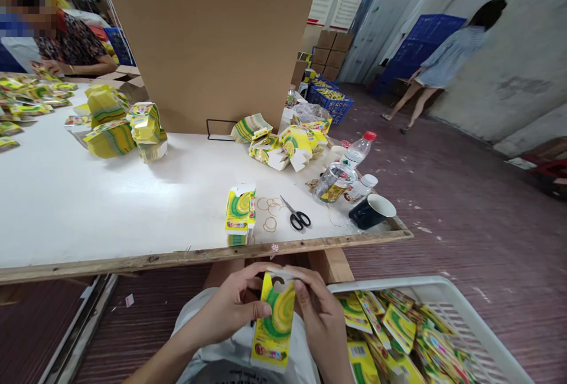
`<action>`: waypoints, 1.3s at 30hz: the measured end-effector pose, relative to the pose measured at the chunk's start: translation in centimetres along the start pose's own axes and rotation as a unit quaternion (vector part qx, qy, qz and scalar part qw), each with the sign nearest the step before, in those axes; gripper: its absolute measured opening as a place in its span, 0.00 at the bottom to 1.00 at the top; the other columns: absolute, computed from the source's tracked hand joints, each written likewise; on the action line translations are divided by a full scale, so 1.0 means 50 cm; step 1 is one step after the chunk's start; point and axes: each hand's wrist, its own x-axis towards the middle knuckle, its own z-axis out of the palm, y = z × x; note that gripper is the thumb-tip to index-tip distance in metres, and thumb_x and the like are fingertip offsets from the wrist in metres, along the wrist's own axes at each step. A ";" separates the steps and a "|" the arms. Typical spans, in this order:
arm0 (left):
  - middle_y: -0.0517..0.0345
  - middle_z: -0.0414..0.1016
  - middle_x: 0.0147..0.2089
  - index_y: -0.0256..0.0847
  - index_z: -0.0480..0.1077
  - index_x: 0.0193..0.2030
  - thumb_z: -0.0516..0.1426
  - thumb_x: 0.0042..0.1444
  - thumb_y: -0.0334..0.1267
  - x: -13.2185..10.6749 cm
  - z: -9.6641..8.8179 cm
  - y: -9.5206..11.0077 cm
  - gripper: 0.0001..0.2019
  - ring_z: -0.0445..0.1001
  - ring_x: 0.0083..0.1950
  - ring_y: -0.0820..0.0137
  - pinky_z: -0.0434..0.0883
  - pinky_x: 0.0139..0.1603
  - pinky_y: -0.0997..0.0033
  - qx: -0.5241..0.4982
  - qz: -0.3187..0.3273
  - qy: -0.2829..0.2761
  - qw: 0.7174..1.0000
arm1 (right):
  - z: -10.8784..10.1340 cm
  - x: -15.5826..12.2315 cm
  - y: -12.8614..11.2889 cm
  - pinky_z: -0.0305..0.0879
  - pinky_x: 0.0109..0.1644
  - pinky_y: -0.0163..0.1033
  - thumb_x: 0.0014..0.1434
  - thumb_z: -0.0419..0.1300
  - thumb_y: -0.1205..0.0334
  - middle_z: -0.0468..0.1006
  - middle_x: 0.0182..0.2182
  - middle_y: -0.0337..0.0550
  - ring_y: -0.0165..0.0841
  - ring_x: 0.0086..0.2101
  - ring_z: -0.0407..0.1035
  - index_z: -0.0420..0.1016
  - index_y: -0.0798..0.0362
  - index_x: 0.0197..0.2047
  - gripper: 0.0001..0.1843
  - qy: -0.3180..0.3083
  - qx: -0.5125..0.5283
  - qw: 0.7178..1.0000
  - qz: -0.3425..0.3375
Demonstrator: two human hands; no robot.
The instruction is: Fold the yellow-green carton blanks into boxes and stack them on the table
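Both my hands hold one small yellow-and-green printed carton over my lap, below the table's front edge. My left hand grips its left side with the thumb across the front. My right hand pinches its upper right edge, fingers closed on the top flap. A short stack of the same cartons stands on the white table just beyond my hands. A white plastic crate at my right holds several flat cartons.
Rubber bands and black scissors lie near the stack. A dark mug, a jar and bottles crowd the table's right corner. Carton heaps lie further back before a cardboard wall. One person sits far left; another walks away at right.
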 end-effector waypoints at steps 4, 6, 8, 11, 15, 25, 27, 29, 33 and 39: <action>0.47 0.81 0.52 0.41 0.75 0.56 0.67 0.53 0.38 0.005 -0.003 -0.008 0.23 0.80 0.49 0.59 0.74 0.46 0.68 0.095 0.019 0.073 0.993 | -0.016 0.006 -0.010 0.72 0.38 0.38 0.66 0.57 0.49 0.79 0.34 0.45 0.38 0.36 0.74 0.85 0.47 0.45 0.18 -0.022 -0.039 0.999 -0.018; 0.46 0.80 0.55 0.42 0.75 0.56 0.66 0.52 0.36 0.007 0.000 -0.009 0.23 0.79 0.51 0.58 0.74 0.49 0.67 0.120 0.028 0.086 0.989 | -0.014 0.007 -0.011 0.68 0.30 0.34 0.63 0.61 0.51 0.76 0.27 0.40 0.33 0.27 0.70 0.82 0.49 0.50 0.17 -0.058 -0.039 0.997 0.040; 0.46 0.79 0.57 0.42 0.74 0.58 0.65 0.54 0.35 0.006 0.003 -0.008 0.23 0.79 0.53 0.58 0.73 0.53 0.65 0.119 0.029 0.080 0.989 | -0.007 0.008 -0.009 0.62 0.25 0.32 0.60 0.64 0.54 0.70 0.22 0.33 0.30 0.22 0.64 0.79 0.52 0.51 0.18 -0.081 -0.048 0.992 0.085; 0.45 0.79 0.57 0.42 0.72 0.61 0.63 0.56 0.35 0.004 0.004 -0.004 0.24 0.78 0.53 0.58 0.72 0.54 0.63 0.098 0.019 0.050 0.994 | 0.006 0.007 -0.004 0.57 0.25 0.31 0.61 0.61 0.55 0.65 0.20 0.30 0.29 0.21 0.59 0.76 0.53 0.48 0.15 -0.087 -0.059 0.989 0.103; 0.45 0.82 0.49 0.39 0.71 0.62 0.66 0.54 0.39 0.006 -0.002 -0.002 0.27 0.80 0.49 0.58 0.73 0.50 0.64 0.050 0.009 0.046 0.998 | 0.015 0.001 0.002 0.57 0.25 0.31 0.63 0.60 0.54 0.62 0.20 0.28 0.28 0.21 0.59 0.73 0.53 0.50 0.15 -0.085 -0.068 0.989 0.099; 0.45 0.83 0.51 0.41 0.74 0.57 0.67 0.52 0.40 0.020 0.029 -0.004 0.24 0.81 0.49 0.56 0.77 0.47 0.63 0.124 0.037 0.078 0.989 | -0.015 0.005 -0.017 0.72 0.45 0.41 0.66 0.57 0.54 0.83 0.42 0.48 0.39 0.41 0.77 0.80 0.49 0.46 0.13 -0.013 -0.099 0.995 -0.008; 0.44 0.79 0.59 0.43 0.73 0.59 0.64 0.57 0.39 0.026 0.008 0.008 0.22 0.77 0.60 0.53 0.74 0.58 0.55 0.244 0.098 0.125 0.957 | -0.069 0.002 -0.014 0.70 0.45 0.45 0.66 0.57 0.50 0.83 0.39 0.49 0.43 0.39 0.76 0.82 0.49 0.44 0.15 0.044 -0.192 0.980 -0.036; 0.44 0.70 0.68 0.45 0.68 0.65 0.62 0.60 0.39 0.035 -0.035 0.023 0.26 0.66 0.70 0.53 0.63 0.70 0.47 0.372 0.166 0.197 0.892 | -0.139 -0.006 -0.005 0.65 0.48 0.53 0.63 0.57 0.43 0.81 0.38 0.52 0.48 0.40 0.73 0.84 0.49 0.42 0.21 0.136 -0.345 0.927 -0.056; 0.44 0.59 0.74 0.42 0.60 0.70 0.60 0.61 0.38 0.059 -0.136 0.036 0.31 0.52 0.76 0.53 0.53 0.74 0.41 0.541 0.191 0.253 0.779 | -0.227 -0.022 0.024 0.60 0.52 0.61 0.58 0.58 0.34 0.79 0.44 0.55 0.56 0.45 0.71 0.84 0.46 0.44 0.27 0.170 -0.492 0.854 -0.010; 0.50 0.78 0.61 0.43 0.78 0.53 0.56 0.65 0.37 0.065 -0.194 0.040 0.14 0.76 0.63 0.58 0.75 0.62 0.56 0.583 0.200 0.244 0.748 | -0.121 -0.007 0.024 0.70 0.43 0.47 0.58 0.61 0.37 0.84 0.37 0.49 0.45 0.36 0.76 0.84 0.48 0.41 0.24 0.063 -0.234 0.968 0.059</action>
